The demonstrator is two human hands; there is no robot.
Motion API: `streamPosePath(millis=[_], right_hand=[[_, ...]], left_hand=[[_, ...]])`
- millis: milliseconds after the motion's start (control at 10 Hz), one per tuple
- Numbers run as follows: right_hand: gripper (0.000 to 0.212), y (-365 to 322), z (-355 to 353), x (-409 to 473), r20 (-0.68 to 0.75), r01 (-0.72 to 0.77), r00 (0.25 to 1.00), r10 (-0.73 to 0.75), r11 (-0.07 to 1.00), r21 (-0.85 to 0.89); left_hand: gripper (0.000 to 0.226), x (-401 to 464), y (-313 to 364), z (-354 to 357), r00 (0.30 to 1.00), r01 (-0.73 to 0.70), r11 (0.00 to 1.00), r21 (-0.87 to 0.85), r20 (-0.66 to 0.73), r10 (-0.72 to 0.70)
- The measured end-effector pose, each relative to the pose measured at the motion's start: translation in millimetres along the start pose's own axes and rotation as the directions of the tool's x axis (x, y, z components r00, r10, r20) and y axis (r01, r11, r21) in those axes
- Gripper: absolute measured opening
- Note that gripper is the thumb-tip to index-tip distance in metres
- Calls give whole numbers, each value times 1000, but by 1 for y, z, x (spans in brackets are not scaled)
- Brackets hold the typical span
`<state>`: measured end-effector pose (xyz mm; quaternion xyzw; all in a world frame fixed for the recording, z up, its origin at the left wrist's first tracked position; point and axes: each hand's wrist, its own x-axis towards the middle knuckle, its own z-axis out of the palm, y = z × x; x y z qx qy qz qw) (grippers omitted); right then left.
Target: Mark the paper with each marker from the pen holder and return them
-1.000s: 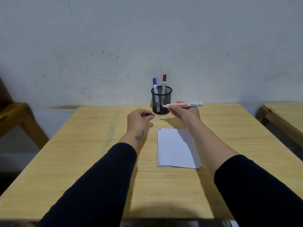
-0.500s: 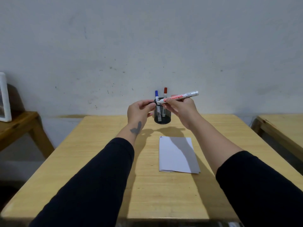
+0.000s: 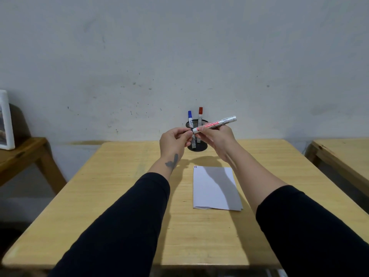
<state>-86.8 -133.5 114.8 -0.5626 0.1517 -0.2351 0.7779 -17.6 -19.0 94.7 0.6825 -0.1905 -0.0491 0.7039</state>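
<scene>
While both hands are raised above the far half of the wooden table [image 3: 123, 196], a white marker [image 3: 216, 124] is gripped around its middle by the right hand [image 3: 216, 139], its barrel tilted so that the far end points up and to the right. The near end of the marker is met by the left hand [image 3: 173, 139], whose thumb and fingertips are pinched on a small dark cap [image 3: 191, 131] at the marker's tip; whether the cap is fully seated on the tip cannot be told. Just behind the hands, a black mesh pen holder [image 3: 196, 145] is seen standing on the table near the wall, partly hidden by the fingers. Two markers are held upright in it: a blue-capped marker [image 3: 190, 116] on the left and a red-capped marker [image 3: 200, 113] on the right. A white sheet of paper [image 3: 207, 192] is laid flat on the table nearer the person, below the right hand and well apart from it, with a few short marks [image 3: 195, 167] at its far left corner and the arm's shadow across it. Dark sleeves are worn on both forearms. A white frame [image 3: 6, 120] is seen on a side table at the left edge.
</scene>
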Motion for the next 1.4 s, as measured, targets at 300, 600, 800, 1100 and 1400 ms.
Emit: streamPosePath(millis=[300, 600, 800, 1100, 1400], right_hand=[[103, -4, 8, 4, -258, 67, 891, -374, 669, -740], [23, 5, -2, 17, 276, 364, 862, -426, 138, -921], [18, -25, 5, 50, -27, 328, 846, -532, 561, -760], [22, -18, 14, 115, -190, 217, 855, -482, 667, -713], [26, 38, 5, 135, -233, -82, 887, -400, 360, -929]], left_hand=[[8, 4, 8, 0, 991, -37, 997, 71, -122, 46], [29, 6, 5, 2, 993, -117, 966, 229, -6, 122], [46, -2, -66, -14, 969, -135, 668, 732, 238, -65], [56, -5, -103, -20, 965, -214, 468, 857, 260, -35], [56, -2, -106, -19, 972, -206, 500, 841, 236, 3]])
